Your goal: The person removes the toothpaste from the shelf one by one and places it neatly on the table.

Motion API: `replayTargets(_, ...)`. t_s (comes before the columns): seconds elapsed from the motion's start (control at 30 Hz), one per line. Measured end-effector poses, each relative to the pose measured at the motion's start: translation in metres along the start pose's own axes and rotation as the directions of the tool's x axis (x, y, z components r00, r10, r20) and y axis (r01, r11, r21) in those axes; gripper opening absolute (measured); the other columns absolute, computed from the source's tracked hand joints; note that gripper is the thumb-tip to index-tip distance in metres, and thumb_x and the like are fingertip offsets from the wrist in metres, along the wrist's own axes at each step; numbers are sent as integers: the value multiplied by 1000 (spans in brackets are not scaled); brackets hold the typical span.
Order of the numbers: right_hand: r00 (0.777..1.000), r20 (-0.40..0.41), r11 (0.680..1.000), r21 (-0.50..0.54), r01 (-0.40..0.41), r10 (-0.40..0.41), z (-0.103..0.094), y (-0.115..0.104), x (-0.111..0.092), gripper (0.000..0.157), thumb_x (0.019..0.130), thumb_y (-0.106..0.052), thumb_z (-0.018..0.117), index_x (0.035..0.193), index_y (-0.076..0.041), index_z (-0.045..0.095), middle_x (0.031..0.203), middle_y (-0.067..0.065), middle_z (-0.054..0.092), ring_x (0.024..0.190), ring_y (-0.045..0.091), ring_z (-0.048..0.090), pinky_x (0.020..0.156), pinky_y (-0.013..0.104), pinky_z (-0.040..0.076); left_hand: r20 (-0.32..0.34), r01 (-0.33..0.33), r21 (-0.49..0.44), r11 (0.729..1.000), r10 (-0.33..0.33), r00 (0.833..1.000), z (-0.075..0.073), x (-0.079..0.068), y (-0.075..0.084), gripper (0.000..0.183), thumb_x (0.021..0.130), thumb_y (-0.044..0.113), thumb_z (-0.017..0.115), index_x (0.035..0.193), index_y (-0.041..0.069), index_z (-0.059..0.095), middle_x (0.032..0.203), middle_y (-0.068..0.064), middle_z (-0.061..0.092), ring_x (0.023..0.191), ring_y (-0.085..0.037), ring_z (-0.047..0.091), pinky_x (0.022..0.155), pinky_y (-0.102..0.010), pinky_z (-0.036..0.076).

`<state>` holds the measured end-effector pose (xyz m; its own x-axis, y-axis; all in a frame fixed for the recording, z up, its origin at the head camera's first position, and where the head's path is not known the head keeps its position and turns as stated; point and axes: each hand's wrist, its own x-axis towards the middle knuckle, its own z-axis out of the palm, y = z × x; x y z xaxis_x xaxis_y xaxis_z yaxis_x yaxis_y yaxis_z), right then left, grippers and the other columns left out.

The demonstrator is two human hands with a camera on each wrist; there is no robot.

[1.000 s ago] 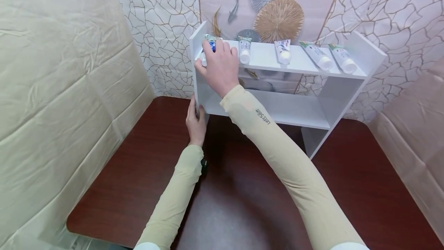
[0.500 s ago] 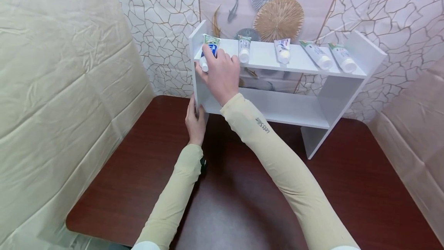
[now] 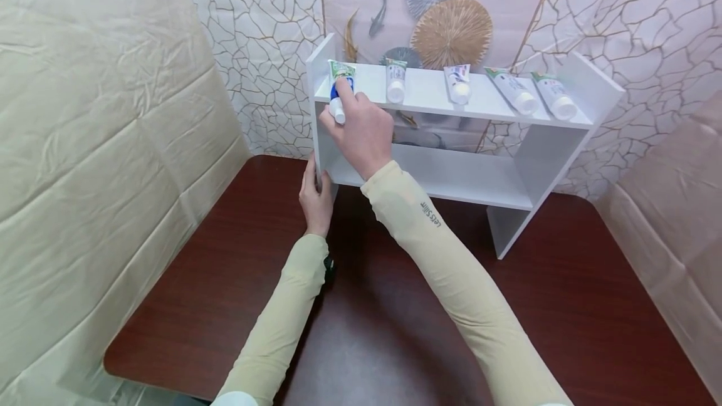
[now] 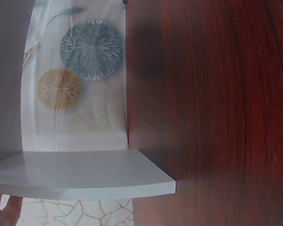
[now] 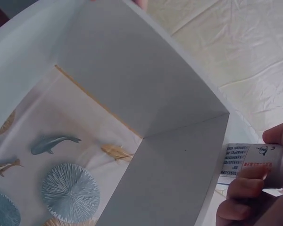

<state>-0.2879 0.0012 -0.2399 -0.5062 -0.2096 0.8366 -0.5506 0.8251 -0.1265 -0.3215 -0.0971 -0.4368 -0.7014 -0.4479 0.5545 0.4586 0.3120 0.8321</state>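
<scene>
My right hand [image 3: 368, 133] pinches a blue, green and white squeeze tube [image 3: 336, 109] at the left end of the white shelf unit's top board [image 3: 425, 94]. The tube's white cap points toward me and sticks out past the board's front edge. In the right wrist view, printed text shows on the tube's underside [image 5: 237, 155], with my thumb and fingers on either side. Lower down, my left hand [image 3: 317, 202] grips the unit's left side panel [image 3: 320, 74], thumb and fingers on opposite faces. Only a bit of that hand [image 4: 8, 212] shows in the left wrist view.
Along the top board lie several more tubes: one [image 3: 396, 80] near the held one, one [image 3: 459, 83] mid-board, and two [image 3: 512, 91] toward the right panel. The unit stands on a dark red-brown table [image 3: 237, 306], before a patterned backdrop [image 3: 265, 36].
My right hand has drawn the leftmost tube forward and slightly down, so its cap now overhangs the front edge. The left hand stays on the side panel.
</scene>
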Motion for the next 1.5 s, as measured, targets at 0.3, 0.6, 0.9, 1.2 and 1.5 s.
replayTargets(0.3,1000,-7,999,51,-13,13,-7,-2,-6,26,88,-24,54,108,-10,59,61,8,52,49,22,48,46,36,38,-29,11,27,1000,-10,1000,1,1,0,45,101,26,49,144,37,45,141,0,56,108,-25,62,87,-45,51)
replayTargets(0.6,1000,18,998,57,-2,1,-15,-7,-12,25,89,-24,56,108,-9,59,66,8,58,52,21,53,47,34,40,-52,16,16,1000,-15,999,1,2,3,45,101,25,50,145,31,46,141,-3,56,113,-26,62,88,-46,52)
replayTargets(0.9,999,48,997,74,-12,9,-23,-11,-16,25,89,-23,57,109,-9,59,67,8,58,52,20,51,47,32,37,-74,-6,14,1000,7,997,1,1,2,44,100,23,51,144,28,48,141,-4,56,118,-25,60,91,-48,51)
replayTargets(1.2,998,64,993,117,-19,11,-34,-13,-25,24,88,-20,57,110,-8,58,69,9,58,54,21,52,48,33,38,-96,-13,21,1000,15,995,1,-1,2,44,99,19,53,142,27,51,137,-5,60,101,-28,65,82,-47,52)
replayTargets(1.5,999,32,983,182,-6,1,-40,-9,-42,25,89,-17,59,111,-5,58,86,14,68,69,23,64,56,34,50,-98,-44,40,998,48,994,2,-1,2,44,98,19,55,142,22,51,107,-17,71,66,-30,51,62,-34,42)
